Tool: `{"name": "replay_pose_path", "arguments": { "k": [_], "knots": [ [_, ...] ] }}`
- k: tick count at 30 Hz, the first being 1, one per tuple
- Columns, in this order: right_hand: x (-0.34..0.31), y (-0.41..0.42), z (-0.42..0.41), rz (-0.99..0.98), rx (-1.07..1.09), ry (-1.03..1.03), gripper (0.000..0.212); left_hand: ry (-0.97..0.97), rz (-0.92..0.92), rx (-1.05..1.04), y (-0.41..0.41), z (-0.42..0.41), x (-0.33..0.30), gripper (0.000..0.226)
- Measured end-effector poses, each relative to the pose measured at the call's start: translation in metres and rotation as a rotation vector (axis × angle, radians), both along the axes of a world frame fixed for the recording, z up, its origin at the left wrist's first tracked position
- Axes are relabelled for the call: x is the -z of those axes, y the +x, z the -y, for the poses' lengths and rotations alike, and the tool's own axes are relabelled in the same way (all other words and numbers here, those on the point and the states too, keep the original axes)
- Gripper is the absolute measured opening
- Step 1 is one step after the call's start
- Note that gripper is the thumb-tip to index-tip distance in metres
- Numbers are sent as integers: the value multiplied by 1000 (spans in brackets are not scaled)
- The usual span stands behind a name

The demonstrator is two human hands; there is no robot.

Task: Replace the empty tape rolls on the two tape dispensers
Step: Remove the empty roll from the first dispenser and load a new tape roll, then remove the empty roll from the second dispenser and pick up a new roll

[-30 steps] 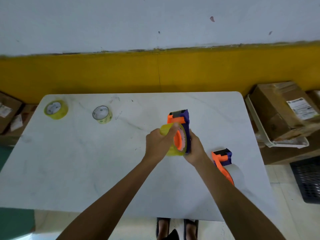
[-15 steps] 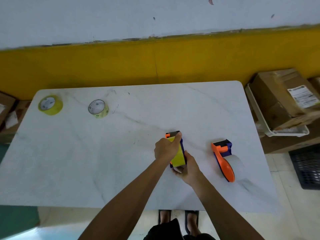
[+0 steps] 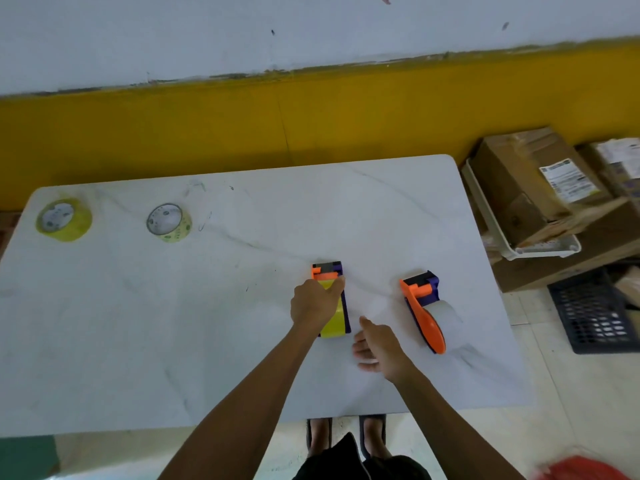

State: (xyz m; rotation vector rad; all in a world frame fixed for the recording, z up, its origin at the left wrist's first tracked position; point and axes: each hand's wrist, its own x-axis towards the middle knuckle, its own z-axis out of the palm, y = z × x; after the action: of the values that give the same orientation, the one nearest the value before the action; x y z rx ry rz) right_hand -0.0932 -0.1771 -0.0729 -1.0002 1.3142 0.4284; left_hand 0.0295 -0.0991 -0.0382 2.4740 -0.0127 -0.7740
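Note:
An orange and purple tape dispenser [image 3: 329, 270] loaded with a yellow tape roll [image 3: 334, 325] stands on the white table [image 3: 207, 306] near the middle. My left hand [image 3: 315, 303] grips it from the left, fingers curled over the roll. My right hand [image 3: 375, 344] hovers just right of it, fingers relaxed, holding nothing. A second orange and purple dispenser [image 3: 424, 311] with a whitish roll lies further right. Two yellowish tape rolls, one [image 3: 64, 220] at the far left corner and one [image 3: 169, 223] beside it, lie flat at the back left.
Cardboard boxes [image 3: 533, 188] in a white tray [image 3: 540, 251] sit right of the table. A black crate [image 3: 595, 313] stands on the floor below them. A yellow and white wall runs behind the table. My feet show under the near edge.
The dispenser with the yellow roll went from held in the air down onto the table. My right hand let go of it and drew back to the right.

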Motion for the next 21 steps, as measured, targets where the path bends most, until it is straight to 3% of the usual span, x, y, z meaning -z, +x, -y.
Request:
{"name": "replay_pose_path", "arguments": {
  "k": [3, 7, 10, 13, 15, 17, 21],
  "knots": [
    [-19, 14, 15, 52, -119, -262, 27, 13, -21, -4, 3, -2, 0, 53],
    [-54, 26, 38, 207, -344, -548, 23, 120, 0, 36, -1, -1, -5, 66],
    [-79, 20, 60, 253, -259, -777, 24, 177, 223, 47, -7, 2, -11, 77],
    [-88, -2, 88, 266, -53, -900, 23, -91, 546, 137, -19, 11, -22, 40],
    [-86, -24, 108, 210, -36, -933, 22, -274, 581, 189, -37, 26, -30, 12],
    [-78, -46, 123, 143, -44, -877, 17, -395, 368, 163, -64, 46, -34, 22],
    [-54, -82, 129, -5, -265, -778, 36, -383, -405, 56, -108, 84, -24, 22]
  ]
}}
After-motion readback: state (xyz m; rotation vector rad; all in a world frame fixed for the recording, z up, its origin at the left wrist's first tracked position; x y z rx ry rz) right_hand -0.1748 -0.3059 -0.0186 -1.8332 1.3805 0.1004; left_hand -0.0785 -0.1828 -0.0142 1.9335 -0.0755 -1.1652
